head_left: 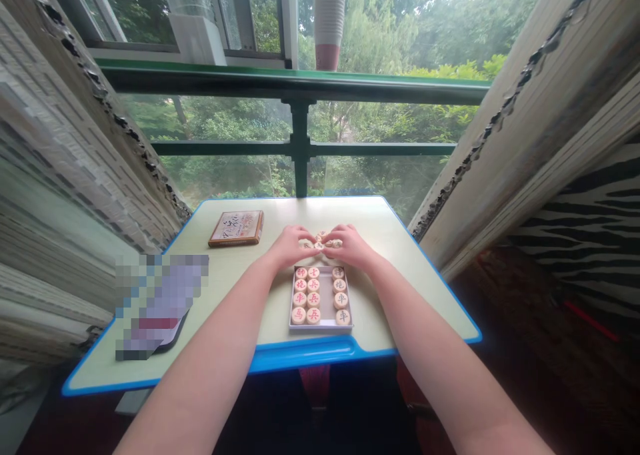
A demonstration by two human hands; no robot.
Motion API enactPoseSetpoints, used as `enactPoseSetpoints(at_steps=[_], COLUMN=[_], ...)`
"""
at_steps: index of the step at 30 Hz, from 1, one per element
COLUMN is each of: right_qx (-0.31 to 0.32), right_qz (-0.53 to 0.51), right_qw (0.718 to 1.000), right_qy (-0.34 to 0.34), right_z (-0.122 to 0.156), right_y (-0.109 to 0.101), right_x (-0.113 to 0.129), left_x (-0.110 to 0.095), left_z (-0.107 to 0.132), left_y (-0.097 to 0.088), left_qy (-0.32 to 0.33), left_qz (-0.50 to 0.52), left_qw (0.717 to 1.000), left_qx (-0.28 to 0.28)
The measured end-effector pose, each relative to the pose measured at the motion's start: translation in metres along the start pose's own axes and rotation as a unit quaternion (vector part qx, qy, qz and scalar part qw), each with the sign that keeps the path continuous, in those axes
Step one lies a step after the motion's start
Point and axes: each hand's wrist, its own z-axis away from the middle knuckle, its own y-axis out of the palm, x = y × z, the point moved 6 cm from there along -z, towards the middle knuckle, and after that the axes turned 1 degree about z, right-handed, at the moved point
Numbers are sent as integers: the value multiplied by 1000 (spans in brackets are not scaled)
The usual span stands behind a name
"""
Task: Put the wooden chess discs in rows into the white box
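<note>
A shallow white tray (326, 308) lies on the pale table (395, 295) and holds several round wooden chess pieces with red and dark characters in columns. Just beyond the tray is a small heap of loose chess pieces (321, 239). My left hand (290, 245) and my right hand (350, 245) meet over that heap, fingers curled and pinched on the pieces. How many pieces each hand grips is hidden by the fingers.
A brown printed box lid (237, 228) lies at the table's back left. A dark flat object, blurred out (157, 305), lies near the left front edge. Behind the table are a green railing (300, 85) and window; woven blinds stand on both sides.
</note>
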Motion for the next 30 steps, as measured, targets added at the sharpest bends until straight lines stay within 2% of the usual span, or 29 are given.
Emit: enactPoseSetpoints(at_steps=[6, 18, 25, 30], right_qx=[-26, -83, -97, -107], right_qz=[-19, -27, -58, -82], right_qw=[999, 996, 994, 991], right_qy=[-4, -19, -8, 20], right_z=[4, 16, 33, 53], right_y=[-4, -17, -27, -24], right_x=[1, 11, 8, 11], left_x=[-12, -27, -49, -58], left_z=[5, 10, 16, 20], left_y=[-4, -14, -18, -12], left_qy=[-6, -6, 30, 44], left_qz=[83, 105, 67, 69], left_qw=[996, 994, 997, 996], left_qx=[22, 4, -5, 47])
